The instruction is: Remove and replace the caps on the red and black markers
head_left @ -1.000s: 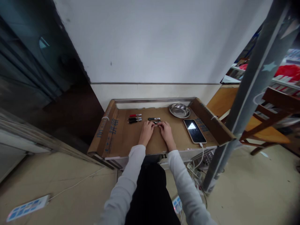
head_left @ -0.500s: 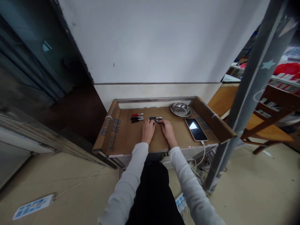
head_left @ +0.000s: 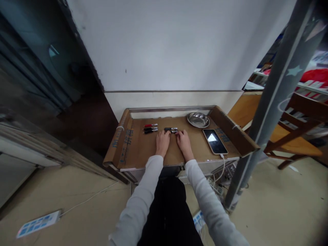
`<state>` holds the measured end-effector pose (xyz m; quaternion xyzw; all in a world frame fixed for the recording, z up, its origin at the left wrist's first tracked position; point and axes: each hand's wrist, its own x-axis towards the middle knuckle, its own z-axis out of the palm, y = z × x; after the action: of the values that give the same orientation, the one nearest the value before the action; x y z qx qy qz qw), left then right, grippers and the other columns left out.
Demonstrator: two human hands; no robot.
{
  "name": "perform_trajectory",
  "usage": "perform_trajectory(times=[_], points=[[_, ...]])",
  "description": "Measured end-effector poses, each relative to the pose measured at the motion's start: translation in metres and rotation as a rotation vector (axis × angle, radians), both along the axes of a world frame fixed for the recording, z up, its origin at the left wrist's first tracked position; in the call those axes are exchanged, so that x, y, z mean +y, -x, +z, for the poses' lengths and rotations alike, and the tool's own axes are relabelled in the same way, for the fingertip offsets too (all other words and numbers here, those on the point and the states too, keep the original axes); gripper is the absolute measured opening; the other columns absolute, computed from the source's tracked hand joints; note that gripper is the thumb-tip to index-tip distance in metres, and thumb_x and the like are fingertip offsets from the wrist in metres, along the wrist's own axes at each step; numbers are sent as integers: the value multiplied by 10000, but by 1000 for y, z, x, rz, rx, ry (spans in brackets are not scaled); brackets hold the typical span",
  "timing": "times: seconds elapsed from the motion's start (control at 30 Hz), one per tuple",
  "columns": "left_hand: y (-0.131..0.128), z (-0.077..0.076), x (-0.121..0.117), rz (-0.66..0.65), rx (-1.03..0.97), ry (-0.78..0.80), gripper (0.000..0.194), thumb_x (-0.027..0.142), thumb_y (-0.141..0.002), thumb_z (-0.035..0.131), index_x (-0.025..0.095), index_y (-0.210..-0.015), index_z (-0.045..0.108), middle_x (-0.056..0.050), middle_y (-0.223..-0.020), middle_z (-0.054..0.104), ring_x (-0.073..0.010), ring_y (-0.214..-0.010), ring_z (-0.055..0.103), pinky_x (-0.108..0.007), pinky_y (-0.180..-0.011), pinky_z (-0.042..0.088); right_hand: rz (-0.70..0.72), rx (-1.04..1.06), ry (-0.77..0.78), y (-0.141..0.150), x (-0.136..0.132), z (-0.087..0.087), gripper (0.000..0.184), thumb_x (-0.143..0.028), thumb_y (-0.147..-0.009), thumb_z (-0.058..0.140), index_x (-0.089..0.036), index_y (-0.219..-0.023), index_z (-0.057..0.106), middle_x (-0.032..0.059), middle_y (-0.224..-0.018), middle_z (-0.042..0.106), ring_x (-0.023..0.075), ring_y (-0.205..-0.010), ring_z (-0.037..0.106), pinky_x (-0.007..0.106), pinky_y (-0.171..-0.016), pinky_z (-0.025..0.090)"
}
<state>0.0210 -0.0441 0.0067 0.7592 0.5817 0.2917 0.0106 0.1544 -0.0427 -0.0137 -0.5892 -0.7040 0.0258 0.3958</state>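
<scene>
My left hand (head_left: 162, 142) and my right hand (head_left: 183, 142) rest side by side on a cardboard-lined tray table (head_left: 143, 150), fingers curled forward. Their fingertips meet at a short dark pen (head_left: 171, 130) lying crosswise just beyond them, and each hand appears to pinch one end of it. Left of that lie three more pens (head_left: 150, 128) in a neat row, one red and two black. What exactly sits between the fingertips is too small to make out.
A steel bowl (head_left: 198, 119) stands at the table's back right. A phone (head_left: 215, 141) with a lit screen lies right of my hands, its white cable dropping off the front edge. A grey post (head_left: 266, 102) rises at right; power strips (head_left: 38, 223) lie on the floor.
Both hands have slid a little farther from me, toward the dark pen, and the head camera has shifted slightly. The pens, bowl and phone have not moved.
</scene>
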Motion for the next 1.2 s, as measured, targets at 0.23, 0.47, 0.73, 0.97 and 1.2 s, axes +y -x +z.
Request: perform_trajectory(times=[0.23, 0.47, 0.73, 0.97, 1.2], points=[[32, 2, -7, 199, -100, -104, 223, 173, -839, 442, 201, -1022, 566, -94, -1000, 538, -226, -920, 507, -355, -817, 388, -8, 101, 13, -4, -7, 0, 247, -142, -826, 380, -157, -893, 618, 93, -897, 524, 203, -865, 490, 345, -833, 402], [98, 1, 2, 185, -14, -63, 247, 162, -816, 465, 201, -1040, 561, -89, -1041, 544, -242, -961, 497, -380, -853, 401, 0, 13, 42, -4, -3, 2, 250, -140, -821, 383, -157, -903, 619, 100, -903, 574, 214, -892, 484, 352, -833, 382], [107, -11, 2, 159, -87, -34, 181, 243, -820, 516, 207, -976, 600, -79, -968, 484, -234, -966, 472, -386, -869, 406, 183, -128, 66, 7, -15, 12, 183, -306, -828, 503, -211, -945, 609, 76, -959, 580, 214, -906, 503, 335, -799, 379], [112, -10, -35, 99, -171, 43, 181, 289, -830, 524, 234, -981, 608, -68, -973, 556, -230, -945, 496, -413, -882, 395, 158, -142, 79, 18, 3, 24, 152, -219, -842, 473, -217, -867, 623, 81, -937, 602, 219, -914, 513, 340, -785, 368], [75, 13, -56, -236, -478, 142, 189, 301, -856, 497, 254, -1013, 591, -27, -977, 590, -152, -900, 567, -287, -804, 460, 279, 759, 278, 33, -32, 30, 268, -392, -845, 459, -221, -985, 610, 38, -968, 621, 139, -759, 561, 258, -649, 449]])
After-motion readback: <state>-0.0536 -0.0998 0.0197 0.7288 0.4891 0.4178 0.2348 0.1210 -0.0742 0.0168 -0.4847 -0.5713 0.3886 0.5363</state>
